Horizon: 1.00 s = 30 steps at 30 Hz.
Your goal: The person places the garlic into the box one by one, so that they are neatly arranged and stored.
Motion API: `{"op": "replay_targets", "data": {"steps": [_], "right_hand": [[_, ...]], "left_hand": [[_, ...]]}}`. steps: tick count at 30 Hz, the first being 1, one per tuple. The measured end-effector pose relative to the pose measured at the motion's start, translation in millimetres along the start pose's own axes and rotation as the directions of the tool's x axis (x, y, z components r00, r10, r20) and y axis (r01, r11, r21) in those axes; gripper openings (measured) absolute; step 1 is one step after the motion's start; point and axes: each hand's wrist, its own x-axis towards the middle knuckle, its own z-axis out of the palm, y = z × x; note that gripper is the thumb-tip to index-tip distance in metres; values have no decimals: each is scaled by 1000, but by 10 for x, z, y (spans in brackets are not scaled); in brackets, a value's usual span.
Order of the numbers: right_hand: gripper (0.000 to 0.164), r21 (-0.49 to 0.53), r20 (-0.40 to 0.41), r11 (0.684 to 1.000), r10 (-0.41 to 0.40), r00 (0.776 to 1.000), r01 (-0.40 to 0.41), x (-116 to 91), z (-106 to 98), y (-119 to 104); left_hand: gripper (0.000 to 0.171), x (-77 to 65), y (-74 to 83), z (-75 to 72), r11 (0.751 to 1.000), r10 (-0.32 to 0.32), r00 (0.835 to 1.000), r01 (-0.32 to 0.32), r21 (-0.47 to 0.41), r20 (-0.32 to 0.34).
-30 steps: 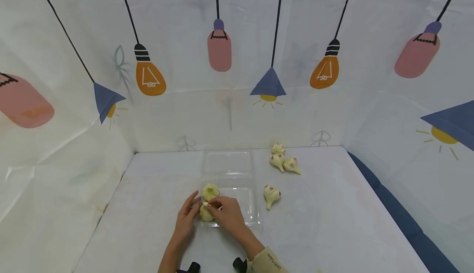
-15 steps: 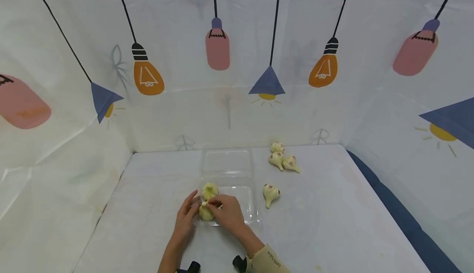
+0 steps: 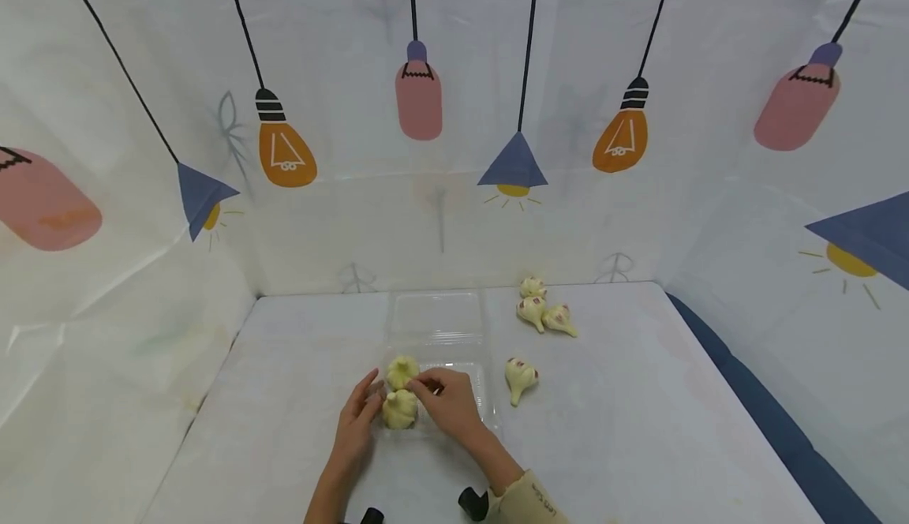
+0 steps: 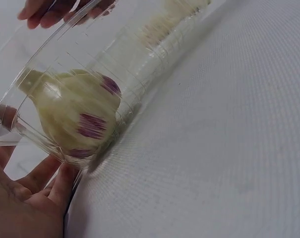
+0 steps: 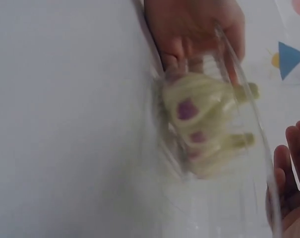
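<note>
Two garlic bulbs sit one behind the other on the left side of a clear plastic clamshell box, stems up: the near bulb and the far bulb. My left hand rests against the box's left side with loose fingers; in the left wrist view its fingertips touch the plastic. Just right of the near bulb, my right hand hovers over the box with bent fingers and nothing held. In the right wrist view both bulbs look blurred, and the right hand is apart from them.
The box's lid lies folded back toward the wall. To its right, a single garlic bulb lies on the white table. Farther back, a cluster of three bulbs lies near the patterned backdrop.
My right hand has let go of the near garlic bulb's stem and shifted right, uncovering the bulb. The left hand stays at the box's left side.
</note>
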Motion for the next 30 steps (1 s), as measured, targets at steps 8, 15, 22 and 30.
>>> {"op": "replay_targets", "data": {"steps": [8, 15, 22, 30], "right_hand": [[6, -57, -24, 998, -16, 1000, 15, 55, -312, -21], [6, -113, -42, 992, 50, 998, -54, 44, -558, 48], [9, -184, -102, 974, 113, 988, -131, -26, -819, 74], [11, -287, -146, 948, 98, 984, -137, -116, -1161, 141]], "left_hand": [[44, 8, -22, 22, 1000, 7, 1000, -7, 6, -14], [45, 32, -29, 6, 999, 19, 1000, -18, 31, -11], [46, 9, -14, -4, 999, 15, 1000, -15, 32, -5], [46, 0, 7, -27, 999, 8, 1000, -9, 41, 3]]}}
